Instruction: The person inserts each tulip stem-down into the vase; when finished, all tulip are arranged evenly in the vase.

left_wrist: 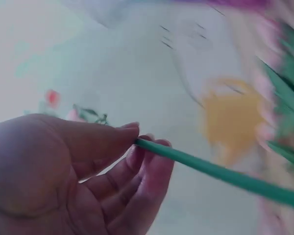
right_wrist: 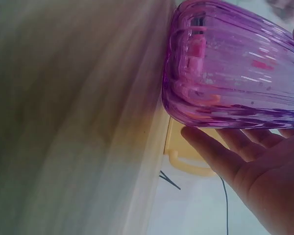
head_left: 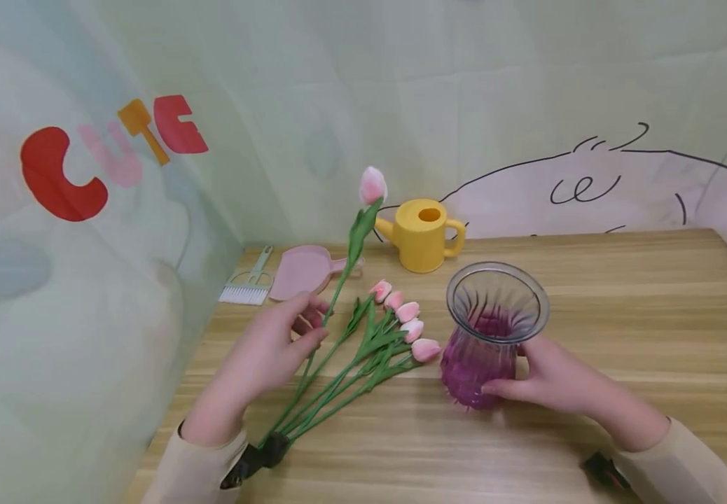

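From my end I judge the work to be at an early stage. In the head view, the left hand point(head_left: 278, 346) has a single tulip point(head_left: 356, 239) raised above the table point(head_left: 628, 315), thumb and fingertips pinched on its stem, the bloom pointing up; I cannot tell whether its lower end is free of the other stems. The right hand point(head_left: 552, 378) is spread wide around the glass vase point(head_left: 480, 364), thumb on the near side and fingers round the far side; I cannot tell whether the base touches the wood. I see no stem in that vase. Five more tulips point(head_left: 378, 342) lie between the hands, blooms towards the vase, so most of the bunch is left to handle. The yellow watering can point(head_left: 421, 245) stands behind, untouched.
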{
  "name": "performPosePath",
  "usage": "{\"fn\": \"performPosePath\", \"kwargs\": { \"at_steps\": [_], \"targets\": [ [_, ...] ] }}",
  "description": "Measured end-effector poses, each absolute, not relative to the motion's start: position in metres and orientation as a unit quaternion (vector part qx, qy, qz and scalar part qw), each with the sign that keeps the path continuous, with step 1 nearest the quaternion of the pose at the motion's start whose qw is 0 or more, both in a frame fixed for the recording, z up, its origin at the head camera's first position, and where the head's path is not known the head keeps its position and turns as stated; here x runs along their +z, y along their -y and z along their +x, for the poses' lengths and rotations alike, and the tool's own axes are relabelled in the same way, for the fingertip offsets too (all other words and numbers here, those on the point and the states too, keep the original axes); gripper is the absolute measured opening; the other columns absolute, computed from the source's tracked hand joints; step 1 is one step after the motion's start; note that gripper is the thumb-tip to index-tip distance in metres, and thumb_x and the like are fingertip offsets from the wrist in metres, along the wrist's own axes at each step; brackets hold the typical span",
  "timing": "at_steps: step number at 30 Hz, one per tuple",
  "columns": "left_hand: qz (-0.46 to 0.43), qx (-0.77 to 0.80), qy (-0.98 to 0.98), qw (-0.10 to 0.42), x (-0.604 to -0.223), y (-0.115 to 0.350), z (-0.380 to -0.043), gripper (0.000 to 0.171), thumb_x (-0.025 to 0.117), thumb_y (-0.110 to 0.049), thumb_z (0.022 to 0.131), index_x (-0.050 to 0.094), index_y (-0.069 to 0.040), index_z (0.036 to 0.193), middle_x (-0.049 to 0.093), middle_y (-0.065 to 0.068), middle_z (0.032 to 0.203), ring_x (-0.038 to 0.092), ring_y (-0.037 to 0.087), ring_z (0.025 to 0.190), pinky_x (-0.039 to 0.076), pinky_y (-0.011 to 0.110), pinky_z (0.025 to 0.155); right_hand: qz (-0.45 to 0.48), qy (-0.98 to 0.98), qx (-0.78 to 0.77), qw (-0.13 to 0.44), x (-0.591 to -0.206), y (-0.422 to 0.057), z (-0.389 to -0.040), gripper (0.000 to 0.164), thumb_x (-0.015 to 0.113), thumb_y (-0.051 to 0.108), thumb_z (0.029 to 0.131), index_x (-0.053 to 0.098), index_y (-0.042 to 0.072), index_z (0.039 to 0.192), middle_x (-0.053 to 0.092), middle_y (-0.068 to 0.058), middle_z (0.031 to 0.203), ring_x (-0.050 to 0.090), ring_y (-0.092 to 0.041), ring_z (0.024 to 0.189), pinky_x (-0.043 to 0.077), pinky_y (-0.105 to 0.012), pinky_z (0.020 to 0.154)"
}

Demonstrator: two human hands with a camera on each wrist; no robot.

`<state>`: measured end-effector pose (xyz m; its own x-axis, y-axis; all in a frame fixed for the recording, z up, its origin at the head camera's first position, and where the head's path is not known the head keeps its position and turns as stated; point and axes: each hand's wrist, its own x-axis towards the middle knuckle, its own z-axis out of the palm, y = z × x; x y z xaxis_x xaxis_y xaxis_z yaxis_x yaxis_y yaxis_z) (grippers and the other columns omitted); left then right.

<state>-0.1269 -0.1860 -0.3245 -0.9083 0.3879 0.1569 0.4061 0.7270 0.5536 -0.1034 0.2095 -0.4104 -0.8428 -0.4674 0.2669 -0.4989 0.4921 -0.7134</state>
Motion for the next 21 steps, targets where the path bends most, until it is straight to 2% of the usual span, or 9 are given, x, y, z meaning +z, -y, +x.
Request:
{"fn": "performPosePath", "kwargs": {
  "at_steps": [4, 10, 16, 21],
  "targets": [
    [-0.253, -0.382, 0.888, 0.047, -0.297, 0.163, -0.115, 0.023, 0.072, -0.005, 0.095, 0.065, -0.014, 0.116, 0.066, -0.002, 0.100, 0.067, 0.012, 0.086, 0.059, 0.030, 0.066, 0.277, 0.862, 0.425, 0.011, -0.412, -0.211, -0.103, 0.079, 0.091, 0.031, 0.079, 0.047, 0.016, 0.143, 0.062, -0.005, 0.138, 0.060, -0.028, 0.128, 0.057, -0.050, 0.098],
    [-0.302, -0.436, 0.837, 0.137, -0.270, 0.138, -0.107, 0.030, 0.075, 0.003, 0.091, 0.066, -0.009, 0.116, 0.057, 0.004, 0.112, 0.065, 0.012, 0.087, 0.060, 0.028, 0.061, 0.276, 0.862, 0.425, 0.008, -0.414, -0.210, -0.105, 0.080, 0.091, 0.031, 0.079, 0.045, 0.020, 0.144, 0.061, 0.001, 0.139, 0.059, -0.022, 0.129, 0.056, -0.048, 0.100],
    [-0.291, -0.495, 0.802, 0.164, -0.257, 0.117, -0.105, 0.027, 0.077, 0.004, 0.088, 0.068, -0.003, 0.113, 0.065, 0.004, 0.096, 0.066, 0.013, 0.080, 0.060, 0.029, 0.060, 0.283, 0.856, 0.433, 0.006, -0.414, -0.209, -0.106, 0.077, 0.090, 0.033, 0.081, 0.046, 0.020, 0.143, 0.062, -0.001, 0.138, 0.060, -0.023, 0.128, 0.056, -0.049, 0.099],
    [-0.315, -0.590, 0.717, 0.198, -0.247, 0.095, -0.105, 0.031, 0.071, 0.015, 0.087, 0.061, 0.008, 0.116, 0.068, 0.015, 0.092, 0.066, 0.020, 0.075, 0.062, 0.034, 0.059, 0.286, 0.855, 0.433, 0.004, -0.413, -0.210, -0.105, 0.076, 0.089, 0.035, 0.081, 0.047, 0.019, 0.142, 0.063, -0.003, 0.137, 0.061, -0.025, 0.127, 0.057, -0.050, 0.099]
  ]
}}
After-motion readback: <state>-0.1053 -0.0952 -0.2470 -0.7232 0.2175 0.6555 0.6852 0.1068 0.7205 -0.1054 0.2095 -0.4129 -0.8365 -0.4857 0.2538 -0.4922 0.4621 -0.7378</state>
